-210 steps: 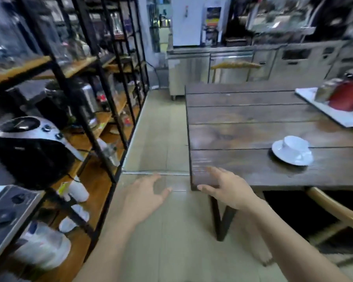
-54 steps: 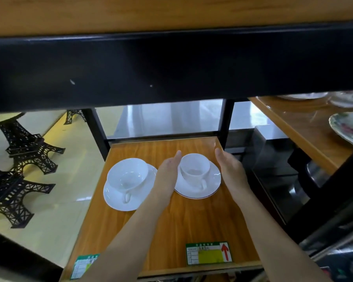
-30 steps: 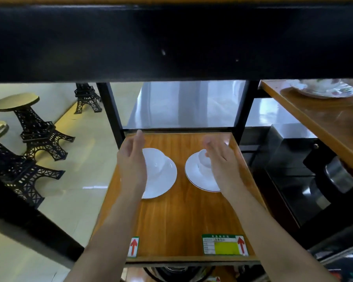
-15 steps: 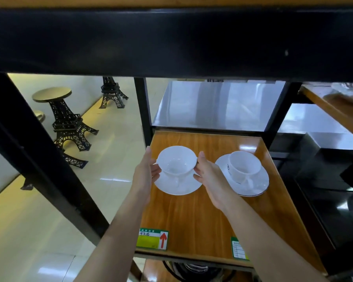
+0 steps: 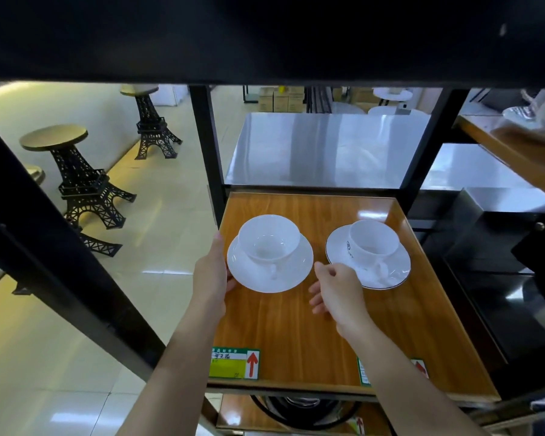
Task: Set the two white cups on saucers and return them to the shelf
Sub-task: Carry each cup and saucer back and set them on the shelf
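Note:
Two white cups stand on white saucers on the wooden shelf board (image 5: 296, 325). The left cup (image 5: 268, 243) sits on a plain saucer (image 5: 265, 278). The right cup (image 5: 373, 243) sits on a dark-rimmed saucer (image 5: 394, 275). My left hand (image 5: 210, 275) lies flat against the left saucer's left rim, fingers straight, thumb at its front edge. My right hand (image 5: 334, 291) hovers over the board between the two saucers, fingers loosely curled, holding nothing, its fingertips near the right saucer's rim.
A thick black shelf beam (image 5: 265, 36) spans the top. Black uprights (image 5: 206, 146) stand behind the board, a slanted black bar (image 5: 60, 253) at left. Green price labels (image 5: 235, 363) mark the front edge. Tower-shaped stools (image 5: 79, 184) stand on the tiled floor.
Both hands have left the left cup. My left hand has dropped to its saucer's rim and my right hand has pulled back toward the gap between the saucers.

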A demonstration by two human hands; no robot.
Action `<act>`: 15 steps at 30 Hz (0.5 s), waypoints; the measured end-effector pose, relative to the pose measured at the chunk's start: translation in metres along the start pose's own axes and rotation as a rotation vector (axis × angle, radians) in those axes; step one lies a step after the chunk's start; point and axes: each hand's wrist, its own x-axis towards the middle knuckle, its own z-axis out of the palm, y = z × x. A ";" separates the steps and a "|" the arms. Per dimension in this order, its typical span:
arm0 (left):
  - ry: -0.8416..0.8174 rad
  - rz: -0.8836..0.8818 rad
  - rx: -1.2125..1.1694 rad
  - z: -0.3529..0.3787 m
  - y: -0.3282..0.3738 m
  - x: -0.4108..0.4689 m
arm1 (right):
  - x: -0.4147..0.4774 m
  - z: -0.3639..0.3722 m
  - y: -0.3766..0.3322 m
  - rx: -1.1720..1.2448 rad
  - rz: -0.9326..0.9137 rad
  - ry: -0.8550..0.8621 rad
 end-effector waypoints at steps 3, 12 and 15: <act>0.042 -0.039 0.079 -0.002 -0.006 0.005 | 0.000 0.002 0.005 0.029 0.083 -0.065; 0.062 0.013 0.155 -0.005 -0.014 0.007 | 0.004 0.010 -0.001 0.057 0.084 -0.128; 0.053 0.015 0.132 -0.006 -0.016 0.007 | 0.005 0.012 0.000 0.065 0.078 -0.113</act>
